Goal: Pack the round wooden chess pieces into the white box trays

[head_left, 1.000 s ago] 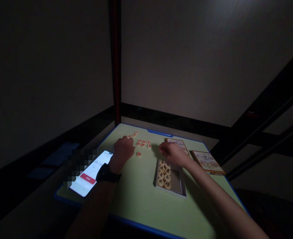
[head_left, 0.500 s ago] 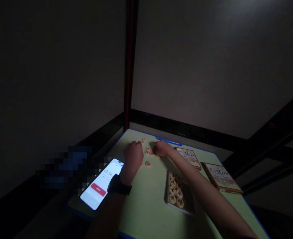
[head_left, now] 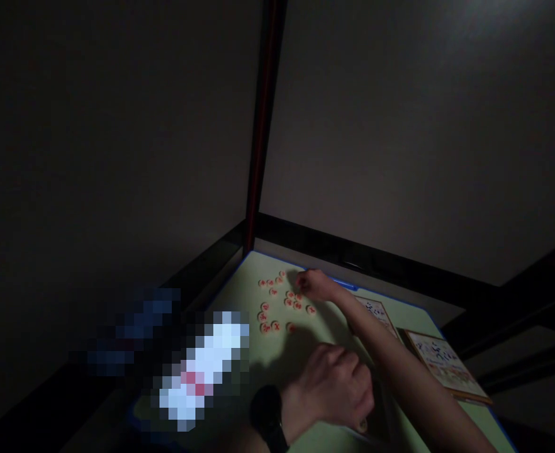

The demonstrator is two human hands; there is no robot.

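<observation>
Dim grey walls around a dark reddish corner post.

I can make out 1 camera, worn on the person's head and tipped forward and down. It faces a room corner: the post leans slightly at upper center, with the left wall and right wall spreading to either side. The table sits in the lower half, seen from above, its near side cut by the bottom border. The left hand, at lower center-right, looms close; the right hand, above it, lies farther off.
</observation>
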